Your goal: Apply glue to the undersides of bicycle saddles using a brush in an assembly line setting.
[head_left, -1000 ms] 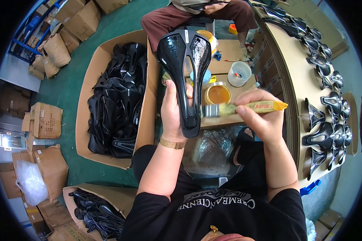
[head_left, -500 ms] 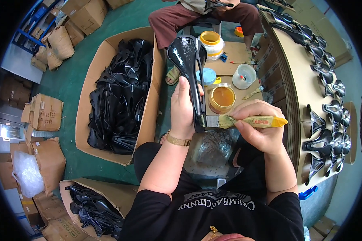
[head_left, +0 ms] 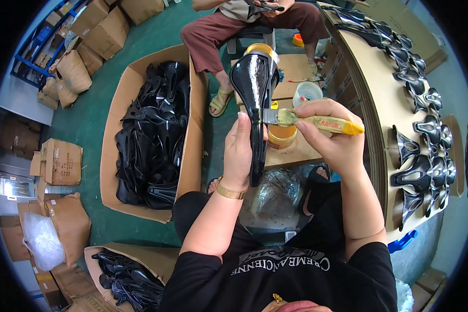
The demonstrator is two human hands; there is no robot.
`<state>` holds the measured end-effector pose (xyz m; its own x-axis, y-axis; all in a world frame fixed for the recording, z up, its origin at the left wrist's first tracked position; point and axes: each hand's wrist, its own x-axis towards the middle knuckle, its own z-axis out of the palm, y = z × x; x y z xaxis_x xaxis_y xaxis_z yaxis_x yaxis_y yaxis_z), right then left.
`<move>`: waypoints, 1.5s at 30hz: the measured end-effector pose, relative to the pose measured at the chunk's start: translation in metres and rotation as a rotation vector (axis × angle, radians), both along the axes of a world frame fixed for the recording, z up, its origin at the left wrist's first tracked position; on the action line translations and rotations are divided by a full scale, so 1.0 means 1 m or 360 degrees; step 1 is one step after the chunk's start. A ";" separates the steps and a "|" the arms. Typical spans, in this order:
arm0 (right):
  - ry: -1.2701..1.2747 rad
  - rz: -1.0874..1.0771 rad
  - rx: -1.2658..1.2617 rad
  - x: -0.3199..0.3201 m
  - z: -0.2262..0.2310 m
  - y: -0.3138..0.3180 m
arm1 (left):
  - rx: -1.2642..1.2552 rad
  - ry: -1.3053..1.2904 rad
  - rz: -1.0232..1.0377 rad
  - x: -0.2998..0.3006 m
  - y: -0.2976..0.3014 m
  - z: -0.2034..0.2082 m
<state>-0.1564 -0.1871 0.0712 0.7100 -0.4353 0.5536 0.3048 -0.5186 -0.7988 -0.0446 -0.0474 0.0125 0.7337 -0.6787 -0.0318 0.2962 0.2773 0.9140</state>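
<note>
My left hand grips a black bicycle saddle shell by its narrow end, holding it upright with the wide end away from me. Wet-looking gloss shines on its broad surface. In my right hand is a flat paintbrush with a yellow-tipped handle, pinched between thumb and fingers. Its bristles touch the shell's right side near the middle. Just beyond my hands stands a jar of amber liquid, partly hidden by the brush and shell.
At left, a large carton holds many black saddle shells; another carton of them stands nearer. Coated shells line the table at right. A white tub sits beyond my right hand. Opposite, a co-worker sits holding a black part.
The brush has moved from the shell's narrow near end up to its middle. The shell has turned, now showing more of its top face to me.
</note>
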 end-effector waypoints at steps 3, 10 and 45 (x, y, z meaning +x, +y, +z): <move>0.0009 -0.0076 0.0058 0.002 -0.003 -0.003 | -0.0007 -0.0062 -0.0092 -0.001 0.002 -0.003; 0.0133 0.0159 0.0221 -0.008 0.008 0.000 | -0.0019 0.0068 -0.0084 -0.001 0.001 -0.001; 0.0448 0.1141 -0.0414 0.009 0.050 0.024 | -0.0367 0.1151 -0.0667 0.008 0.003 -0.035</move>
